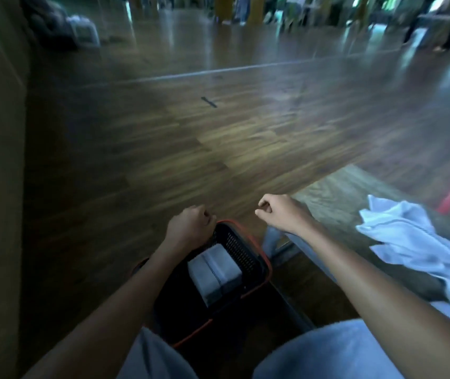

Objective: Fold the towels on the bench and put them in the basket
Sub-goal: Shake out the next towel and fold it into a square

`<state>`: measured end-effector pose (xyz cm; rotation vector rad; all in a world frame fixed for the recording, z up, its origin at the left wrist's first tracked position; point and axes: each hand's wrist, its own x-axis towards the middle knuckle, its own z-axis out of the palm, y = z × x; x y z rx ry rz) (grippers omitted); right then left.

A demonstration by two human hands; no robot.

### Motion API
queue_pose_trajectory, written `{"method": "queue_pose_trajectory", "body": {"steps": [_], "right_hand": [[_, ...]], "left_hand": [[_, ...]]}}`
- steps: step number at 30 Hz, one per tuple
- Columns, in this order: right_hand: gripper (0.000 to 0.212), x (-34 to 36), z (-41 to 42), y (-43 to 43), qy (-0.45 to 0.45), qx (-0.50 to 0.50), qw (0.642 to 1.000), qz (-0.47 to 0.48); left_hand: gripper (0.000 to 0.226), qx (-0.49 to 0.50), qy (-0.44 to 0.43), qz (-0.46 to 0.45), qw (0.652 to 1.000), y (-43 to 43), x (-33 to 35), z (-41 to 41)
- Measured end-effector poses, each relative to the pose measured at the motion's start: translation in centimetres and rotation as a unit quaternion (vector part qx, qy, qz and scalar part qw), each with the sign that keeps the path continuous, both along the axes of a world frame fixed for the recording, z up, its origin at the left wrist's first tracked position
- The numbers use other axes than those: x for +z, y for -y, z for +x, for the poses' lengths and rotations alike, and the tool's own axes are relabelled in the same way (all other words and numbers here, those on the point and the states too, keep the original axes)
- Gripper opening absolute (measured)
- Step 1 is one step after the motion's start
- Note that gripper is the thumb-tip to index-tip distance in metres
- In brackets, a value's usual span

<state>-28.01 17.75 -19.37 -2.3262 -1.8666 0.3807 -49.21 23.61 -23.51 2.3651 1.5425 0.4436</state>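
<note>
Towels number at least two: one folded towel (214,272) lies inside the basket (248,258), and a crumpled white heap (415,242) sits on the bench (338,192) to the right of the basket; how many pieces the heap holds cannot be told. One dark basket with an orange rim stands on the wooden floor (191,138). Left hand (191,222) is closed at the basket's far rim; whether it grips the rim cannot be told. Right hand (275,212) is curled into a loose, empty fist just beyond the basket, at the bench's near end. Blur smears everything; the heap is cut off at the right edge.
</note>
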Motion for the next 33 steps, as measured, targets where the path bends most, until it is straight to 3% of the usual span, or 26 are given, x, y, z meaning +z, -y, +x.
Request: {"method": "queue_pose_trajectory", "body": {"steps": [6, 13, 17, 22, 28, 33], "right_hand": [[0.033, 7.9, 1.8, 8.7, -0.003, -0.079, 0.995, 0.066], [0.027, 9.8, 5.9, 19.2, 0.010, -0.181, 0.979, 0.091], [0.015, 10.1, 8.9, 25.9, 0.013, -0.236, 0.966, 0.105], [0.016, 9.3, 12.1, 34.7, 0.033, -0.325, 0.939, 0.109], [0.027, 8.0, 13.2, 42.7, 0.015, -0.398, 0.913, 0.090], [0.009, 4.8, 12.4, 45.7, -0.003, -0.400, 0.912, 0.089]], "left_hand": [[0.031, -0.063, 0.007, 0.011, 0.998, 4.0, 8.1, 3.1], [0.032, -0.196, 0.018, 0.036, 0.980, 10.3, 11.8, 9.9], [0.033, -0.277, 0.019, 0.025, 0.960, 14.2, 11.7, 15.0], [0.033, -0.383, 0.018, 0.020, 0.923, 20.5, 10.7, 21.1], [0.029, -0.431, 0.006, -0.002, 0.902, 26.4, 9.1, 24.8], [0.032, -0.487, -0.029, -0.004, 0.873, 28.5, 6.1, 26.6]]}}
